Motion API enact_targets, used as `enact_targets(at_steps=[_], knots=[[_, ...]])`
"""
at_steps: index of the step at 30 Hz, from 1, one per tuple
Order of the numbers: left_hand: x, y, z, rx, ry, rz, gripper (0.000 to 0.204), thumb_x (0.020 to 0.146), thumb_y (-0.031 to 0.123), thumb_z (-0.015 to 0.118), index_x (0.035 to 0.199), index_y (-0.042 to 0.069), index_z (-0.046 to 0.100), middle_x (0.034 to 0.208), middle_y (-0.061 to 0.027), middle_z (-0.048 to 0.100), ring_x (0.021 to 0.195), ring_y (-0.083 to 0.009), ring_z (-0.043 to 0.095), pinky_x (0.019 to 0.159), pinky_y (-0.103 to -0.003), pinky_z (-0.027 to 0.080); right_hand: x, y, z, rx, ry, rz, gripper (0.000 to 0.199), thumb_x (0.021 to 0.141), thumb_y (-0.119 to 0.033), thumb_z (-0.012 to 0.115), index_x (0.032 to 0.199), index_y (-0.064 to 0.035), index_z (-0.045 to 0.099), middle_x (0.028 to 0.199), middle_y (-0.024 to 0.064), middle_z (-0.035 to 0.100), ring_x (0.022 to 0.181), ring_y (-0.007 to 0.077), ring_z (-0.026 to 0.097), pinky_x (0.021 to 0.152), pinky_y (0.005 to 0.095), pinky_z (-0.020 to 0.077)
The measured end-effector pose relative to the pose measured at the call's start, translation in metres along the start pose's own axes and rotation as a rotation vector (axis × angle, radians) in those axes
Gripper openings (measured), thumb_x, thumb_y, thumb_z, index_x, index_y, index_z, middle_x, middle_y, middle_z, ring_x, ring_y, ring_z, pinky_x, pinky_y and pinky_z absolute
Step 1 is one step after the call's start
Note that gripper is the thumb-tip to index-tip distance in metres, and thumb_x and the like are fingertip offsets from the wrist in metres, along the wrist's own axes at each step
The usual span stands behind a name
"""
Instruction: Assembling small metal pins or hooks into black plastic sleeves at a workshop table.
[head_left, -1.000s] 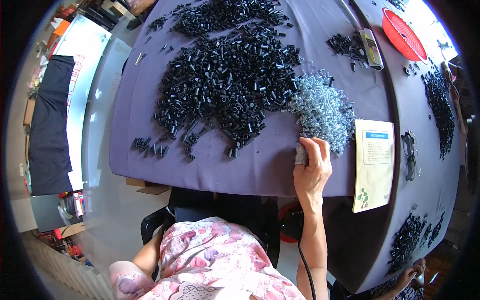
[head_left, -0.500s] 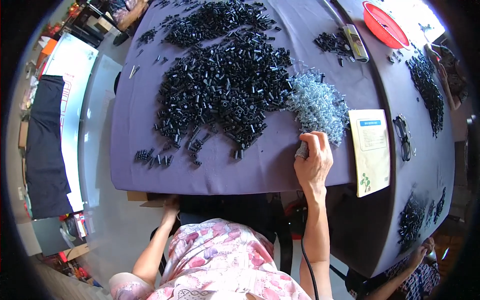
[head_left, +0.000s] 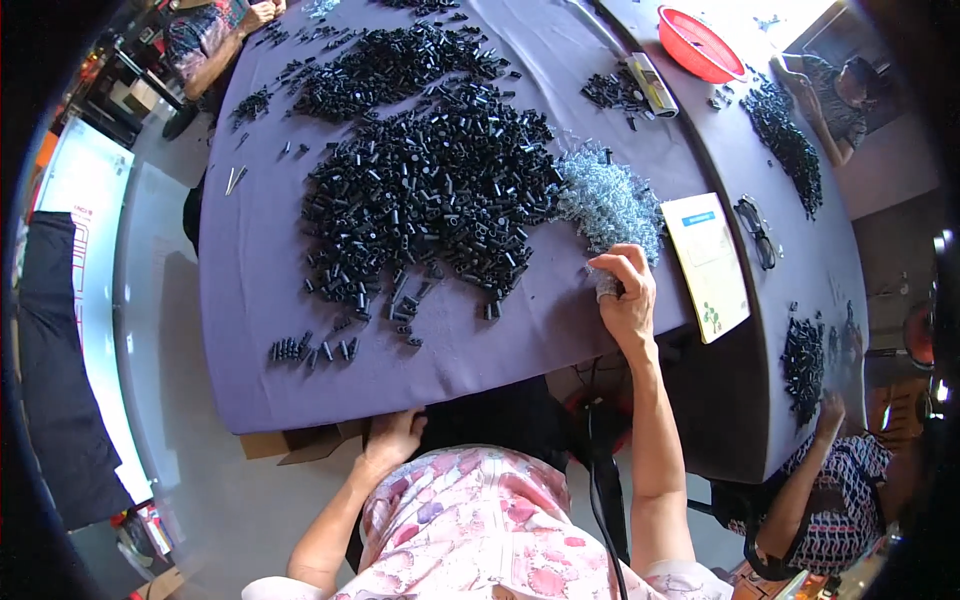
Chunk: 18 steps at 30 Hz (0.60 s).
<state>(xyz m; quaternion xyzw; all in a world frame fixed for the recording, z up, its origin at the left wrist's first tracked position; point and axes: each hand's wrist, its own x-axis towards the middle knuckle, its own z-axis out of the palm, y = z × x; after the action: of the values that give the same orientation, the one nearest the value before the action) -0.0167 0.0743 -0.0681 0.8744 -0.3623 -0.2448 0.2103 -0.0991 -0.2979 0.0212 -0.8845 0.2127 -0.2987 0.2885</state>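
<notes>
My right hand (head_left: 628,297) rests on the purple table (head_left: 250,290) at the near edge of a heap of small silver metal springs (head_left: 608,200), its fingers closed on a small clump of them. A wide pile of short black plastic tubes (head_left: 430,195) spreads across the middle of the table, left of the springs. My left hand (head_left: 392,437) is down below the table's front edge, fingers apart, touching the cloth's hem and holding nothing I can see. A small row of black tubes (head_left: 310,350) lies near the front left.
A yellow-white booklet (head_left: 708,262) lies right of my right hand, glasses (head_left: 756,232) beyond it. A red bowl (head_left: 698,45) sits far right. More black piles (head_left: 790,145) lie by other people at the table's right, lower-right and far-left sides. A cardboard box (head_left: 300,440) sits under the table.
My left hand has come into view and risen to the table's front edge. My right hand stays at the springs, barely shifted.
</notes>
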Motion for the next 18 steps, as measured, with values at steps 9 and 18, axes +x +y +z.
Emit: enact_targets(at_steps=[9,18], knots=[[0.002,0.042,-0.027,-0.279,-0.264,0.279,0.023,0.082,0.019,0.058,0.095,0.0,0.061,0.094,-0.0202,0.063,0.088,-0.035,0.062,0.077,-0.041,0.05,-0.006,-0.005,0.002,-0.144,-0.041,-0.052,0.033,0.058,0.008,0.059,0.088,-0.0063,0.058,0.088,0.0097,0.057,0.085,0.0317,0.057,0.074,0.0377,0.0469],[0.007,0.068,-0.046,-0.31,-0.255,0.292,0.022,0.084,0.016,0.056,0.098,-0.001,0.06,0.094,-0.0186,0.063,0.09,-0.0345,0.062,0.08,-0.04,0.049,-0.003,-0.002,0.016,-0.211,-0.038,0.053,0.024,0.067,0.002,0.063,0.088,-0.0055,0.059,0.088,0.0114,0.058,0.083,0.0319,0.058,0.073,0.0393,0.0471]])
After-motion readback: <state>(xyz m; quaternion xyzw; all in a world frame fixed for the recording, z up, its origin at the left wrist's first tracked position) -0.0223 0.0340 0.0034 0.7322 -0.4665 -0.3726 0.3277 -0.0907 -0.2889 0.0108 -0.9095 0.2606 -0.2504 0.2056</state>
